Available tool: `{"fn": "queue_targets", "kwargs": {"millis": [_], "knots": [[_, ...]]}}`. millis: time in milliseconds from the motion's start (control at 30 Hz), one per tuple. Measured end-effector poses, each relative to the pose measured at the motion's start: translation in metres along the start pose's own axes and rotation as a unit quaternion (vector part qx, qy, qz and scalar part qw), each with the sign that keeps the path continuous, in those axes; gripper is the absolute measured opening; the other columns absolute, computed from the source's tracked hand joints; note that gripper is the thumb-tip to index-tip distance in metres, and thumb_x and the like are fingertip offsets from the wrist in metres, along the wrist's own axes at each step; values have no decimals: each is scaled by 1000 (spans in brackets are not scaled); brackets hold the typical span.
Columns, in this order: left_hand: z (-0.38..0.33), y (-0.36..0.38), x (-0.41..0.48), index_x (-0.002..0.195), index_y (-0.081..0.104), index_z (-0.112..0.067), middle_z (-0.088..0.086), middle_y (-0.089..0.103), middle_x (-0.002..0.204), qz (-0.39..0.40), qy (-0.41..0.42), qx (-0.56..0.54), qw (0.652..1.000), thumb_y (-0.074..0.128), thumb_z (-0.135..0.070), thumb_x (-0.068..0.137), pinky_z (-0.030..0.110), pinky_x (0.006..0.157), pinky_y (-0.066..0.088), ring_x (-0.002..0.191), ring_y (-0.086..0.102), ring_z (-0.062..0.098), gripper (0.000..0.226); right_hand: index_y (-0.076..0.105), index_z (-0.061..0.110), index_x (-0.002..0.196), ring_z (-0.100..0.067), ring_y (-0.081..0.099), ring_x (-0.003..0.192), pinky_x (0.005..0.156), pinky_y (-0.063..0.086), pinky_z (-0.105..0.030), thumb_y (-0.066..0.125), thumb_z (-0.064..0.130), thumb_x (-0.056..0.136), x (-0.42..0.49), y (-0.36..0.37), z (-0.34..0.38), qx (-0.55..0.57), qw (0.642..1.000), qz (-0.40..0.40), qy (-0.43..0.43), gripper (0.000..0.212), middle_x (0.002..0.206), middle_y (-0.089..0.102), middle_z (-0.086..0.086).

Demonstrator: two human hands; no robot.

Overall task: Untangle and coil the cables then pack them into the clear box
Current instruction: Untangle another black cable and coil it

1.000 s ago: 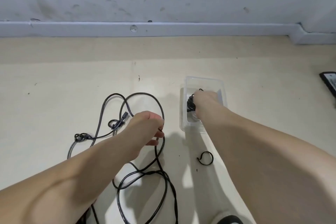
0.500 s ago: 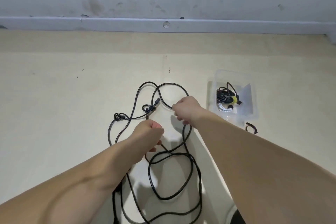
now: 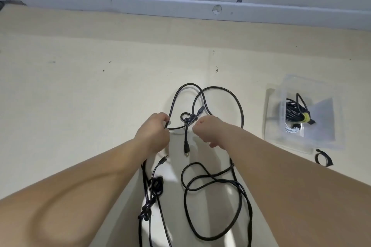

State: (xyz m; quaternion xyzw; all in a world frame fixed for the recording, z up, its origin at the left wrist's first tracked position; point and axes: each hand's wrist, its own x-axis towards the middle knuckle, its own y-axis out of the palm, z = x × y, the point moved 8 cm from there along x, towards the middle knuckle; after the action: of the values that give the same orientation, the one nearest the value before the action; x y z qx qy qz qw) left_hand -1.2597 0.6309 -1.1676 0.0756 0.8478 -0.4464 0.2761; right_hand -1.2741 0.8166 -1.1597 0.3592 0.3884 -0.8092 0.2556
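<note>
A tangle of black cables point(image 3: 216, 182) lies on the cream floor in front of me, with loops, knots and loose plug ends. My left hand point(image 3: 153, 133) grips a strand of it, lifted off the floor. My right hand point(image 3: 206, 130) pinches the cable beside a small knot point(image 3: 188, 117) between the two hands. One plug point(image 3: 186, 149) hangs down below that knot. To the right stands the clear box point(image 3: 275, 134), holding a coiled black cable point(image 3: 295, 111) bound with a yellow tie, and a white cable under it.
A black strap loop point(image 3: 322, 159) lies on the floor just in front of the box. A grey skirting point(image 3: 180, 8) and wall run along the far side. A second knot point(image 3: 156, 183) sits in the cable near my left forearm.
My right hand left the box and came to the tangle. Both hands moved up to the knot and lifted strands. The view swung left, so the box now sits further right.
</note>
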Motion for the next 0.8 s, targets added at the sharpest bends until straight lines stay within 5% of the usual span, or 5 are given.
{"fn": "queue_targets", "kwargs": {"millis": [133, 300, 433, 600, 800], "knots": [[-4, 31, 10, 137, 56, -27, -1, 55, 139, 77, 49, 124, 988, 55, -22, 94, 39, 102, 49, 124, 57, 28, 43, 61, 19, 130, -26, 62, 108, 97, 55, -44, 41, 20, 97, 3, 17, -17, -16, 999, 40, 9, 38, 119, 61, -7], [2, 51, -6, 102, 65, -32, -8, 66, 105, 74, 66, 187, 977, 61, -44, 92, 29, 76, 43, 100, 64, 21, 16, 61, 16, 116, -27, 68, 102, 90, 60, -46, 46, 27, 95, 5, 32, -37, 14, 996, 75, 53, 28, 115, 66, -10], [-7, 47, -18, 59, 62, -31, -8, 55, 56, 77, 62, -48, 994, 56, -42, 97, 28, 57, 37, 56, 51, 11, 40, 57, 19, 122, -26, 65, 99, 88, 58, -43, 45, 15, 98, 6, 39, -36, 173, 980, 63, 72, 27, 118, 64, -12], [-9, 13, -17, 74, 74, -13, -1, 59, 56, 54, -65, -320, 944, 56, -38, 92, 22, 45, 37, 44, 45, 15, 36, 61, 10, 123, -25, 68, 89, 81, 59, -41, 50, 11, 97, 0, 34, -16, 163, 983, 67, 42, 28, 109, 71, -15], [-27, -10, -32, 91, 69, -9, 3, 63, 62, 124, -139, -486, 854, 51, -31, 105, 20, 37, 35, 40, 44, 12, 31, 62, 28, 97, -19, 51, 98, 103, 48, -44, 49, -7, 86, -29, 37, 43, 192, 957, 207, -59, 38, 101, 54, -1]]}}
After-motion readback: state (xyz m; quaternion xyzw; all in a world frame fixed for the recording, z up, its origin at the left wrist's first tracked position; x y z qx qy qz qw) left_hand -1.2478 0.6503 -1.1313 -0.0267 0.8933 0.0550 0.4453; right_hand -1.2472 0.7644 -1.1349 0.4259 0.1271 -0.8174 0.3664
